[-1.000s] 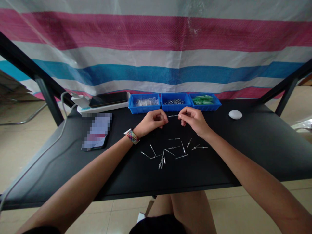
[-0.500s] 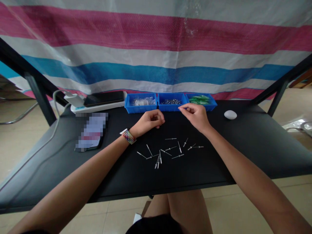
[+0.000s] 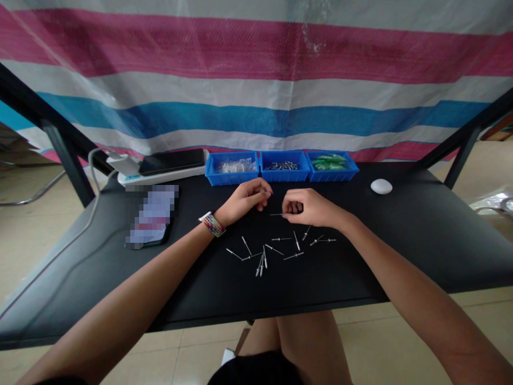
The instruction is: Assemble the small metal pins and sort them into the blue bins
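Holds the left hand [image 3: 249, 199] near the nearest blue bin [image 3: 224, 179], with fingers loosely curled; cannot tell whether around anything. Just right of it, has a rivet [image 3: 276, 214] between the hands, long axis crosswise, thin end pointing left. Pinches its other end in the right hand [image 3: 310, 207], fingertips together, apparently to leave the thin end exposed.
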A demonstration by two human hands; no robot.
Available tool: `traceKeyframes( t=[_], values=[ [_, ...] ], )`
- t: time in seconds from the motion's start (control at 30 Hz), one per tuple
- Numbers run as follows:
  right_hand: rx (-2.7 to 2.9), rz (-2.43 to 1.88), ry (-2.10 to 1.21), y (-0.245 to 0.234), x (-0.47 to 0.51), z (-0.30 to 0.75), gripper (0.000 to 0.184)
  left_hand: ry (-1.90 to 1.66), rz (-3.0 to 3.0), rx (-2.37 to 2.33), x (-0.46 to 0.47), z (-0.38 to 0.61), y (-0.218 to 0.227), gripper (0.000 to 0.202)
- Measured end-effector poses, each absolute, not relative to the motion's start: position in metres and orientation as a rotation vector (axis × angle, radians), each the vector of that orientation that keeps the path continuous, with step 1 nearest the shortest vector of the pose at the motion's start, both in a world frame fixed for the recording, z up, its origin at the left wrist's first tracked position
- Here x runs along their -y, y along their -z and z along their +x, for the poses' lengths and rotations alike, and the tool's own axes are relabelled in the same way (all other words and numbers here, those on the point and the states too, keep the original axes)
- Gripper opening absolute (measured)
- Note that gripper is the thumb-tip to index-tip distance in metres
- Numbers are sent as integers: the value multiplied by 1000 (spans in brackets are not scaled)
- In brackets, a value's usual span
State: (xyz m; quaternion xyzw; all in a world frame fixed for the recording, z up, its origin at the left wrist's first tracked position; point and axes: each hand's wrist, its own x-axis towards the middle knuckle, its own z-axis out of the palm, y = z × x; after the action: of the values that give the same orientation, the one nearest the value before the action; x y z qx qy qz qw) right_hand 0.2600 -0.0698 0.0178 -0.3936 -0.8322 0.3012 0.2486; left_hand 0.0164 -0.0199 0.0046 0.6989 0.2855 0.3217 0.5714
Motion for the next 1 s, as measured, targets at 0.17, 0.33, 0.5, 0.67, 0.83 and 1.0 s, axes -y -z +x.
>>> traceKeyframes(
  t=[0.17, 0.33, 0.5, 0.67, 0.83, 1.0],
  values=[
    [1960, -1116, -853, -11, 67, 256, 11, -682, 1717, -685, 19, 16, -3, 34],
    [1854, -1110, -792, -5, 67, 253, 16, -675, 1707, -705, 17, 16, -1, 31],
    [1727, -1119, -968, -5, 65, 254, 24, -715, 1704, -677, 18, 15, -4, 18],
    [1641, -1158, -1099, -5, 62, 258, 37, -770, 1691, -682, 19, 14, -6, 17],
    [1674, -1139, -1141, -3, 61, 258, 35, -771, 1689, -689, 20, 15, -7, 23],
    [1674, -1097, -1129, -4, 62, 255, 28, -775, 1665, -703, 20, 16, -6, 23]
  ],
)
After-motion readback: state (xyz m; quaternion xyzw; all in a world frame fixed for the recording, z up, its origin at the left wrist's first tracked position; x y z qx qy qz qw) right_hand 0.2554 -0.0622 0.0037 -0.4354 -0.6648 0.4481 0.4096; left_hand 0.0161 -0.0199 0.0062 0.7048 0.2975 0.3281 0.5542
